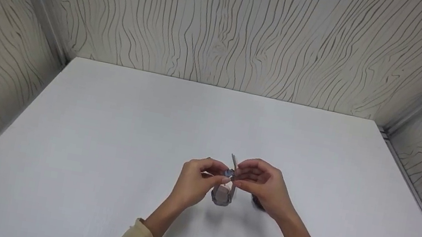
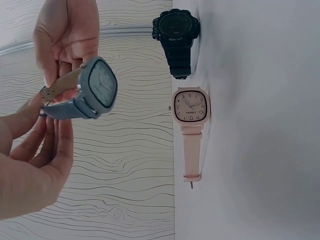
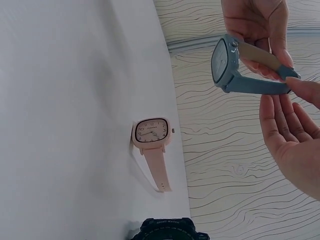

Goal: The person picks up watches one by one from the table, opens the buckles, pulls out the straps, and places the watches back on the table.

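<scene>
Both hands are raised over the table, holding a blue-grey wristwatch between them. Its strap is bent into a loop with a tan inner side, and the square dial faces away from the fingers. My left hand pinches the strap near the buckle with thumb and fingertips. On the other side, my right hand grips the strap end between thumb and fingers, close to the left fingertips. A narrow strap tip sticks up between the hands in the head view. Fingers partly hide the buckle.
A pink square wristwatch lies on the white table, near a black sports watch. In the head view the right hand partly covers the black watch. Wood-grain patterned panels stand around the table's back and sides.
</scene>
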Tool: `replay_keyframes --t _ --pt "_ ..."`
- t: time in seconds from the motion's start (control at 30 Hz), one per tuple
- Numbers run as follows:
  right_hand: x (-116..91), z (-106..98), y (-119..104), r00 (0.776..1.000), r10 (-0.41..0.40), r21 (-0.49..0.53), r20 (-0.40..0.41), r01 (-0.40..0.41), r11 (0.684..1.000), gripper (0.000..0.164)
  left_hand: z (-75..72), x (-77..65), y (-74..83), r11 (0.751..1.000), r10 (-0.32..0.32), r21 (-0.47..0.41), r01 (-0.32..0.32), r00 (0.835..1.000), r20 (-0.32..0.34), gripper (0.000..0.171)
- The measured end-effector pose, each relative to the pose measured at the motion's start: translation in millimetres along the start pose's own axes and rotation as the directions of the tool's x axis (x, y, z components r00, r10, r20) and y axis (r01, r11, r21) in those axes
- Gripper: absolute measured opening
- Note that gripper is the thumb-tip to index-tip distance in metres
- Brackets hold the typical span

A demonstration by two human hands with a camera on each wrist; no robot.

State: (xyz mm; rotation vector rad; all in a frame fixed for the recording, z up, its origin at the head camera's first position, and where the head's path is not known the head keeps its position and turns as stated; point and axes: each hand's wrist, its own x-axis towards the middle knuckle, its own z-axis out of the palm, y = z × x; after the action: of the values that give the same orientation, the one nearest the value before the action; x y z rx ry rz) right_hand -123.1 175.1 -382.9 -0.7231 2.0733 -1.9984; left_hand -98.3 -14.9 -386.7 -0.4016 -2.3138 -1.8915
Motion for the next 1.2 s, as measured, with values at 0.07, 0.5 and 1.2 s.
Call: replay_keyframes --t 0.07,0.5,1.2 --pt "-0.2 0.0 -0.2 1.0 -0.005 -0.01 -0.002 0.005 1.0 0.034 0.0 -0.2 0.1 1.0 -0.001 -0.002 0.001 1.0 0.001 0.014" --pt "-1.1 -1.2 1.5 1.0 -0.006 -0.052 -0.006 0.006 0.999 0.031 -1.8 0.0 0.5 0.999 -0.027 -0.032 0.026 0.999 -0.041 0.015" --pt "-1.5 -6.2 2.4 1.0 0.001 -0.161 0.028 0.004 0.987 0.02 -7.2 0.3 -0.3 1.0 -0.028 -0.012 0.027 0.998 -0.052 0.016"
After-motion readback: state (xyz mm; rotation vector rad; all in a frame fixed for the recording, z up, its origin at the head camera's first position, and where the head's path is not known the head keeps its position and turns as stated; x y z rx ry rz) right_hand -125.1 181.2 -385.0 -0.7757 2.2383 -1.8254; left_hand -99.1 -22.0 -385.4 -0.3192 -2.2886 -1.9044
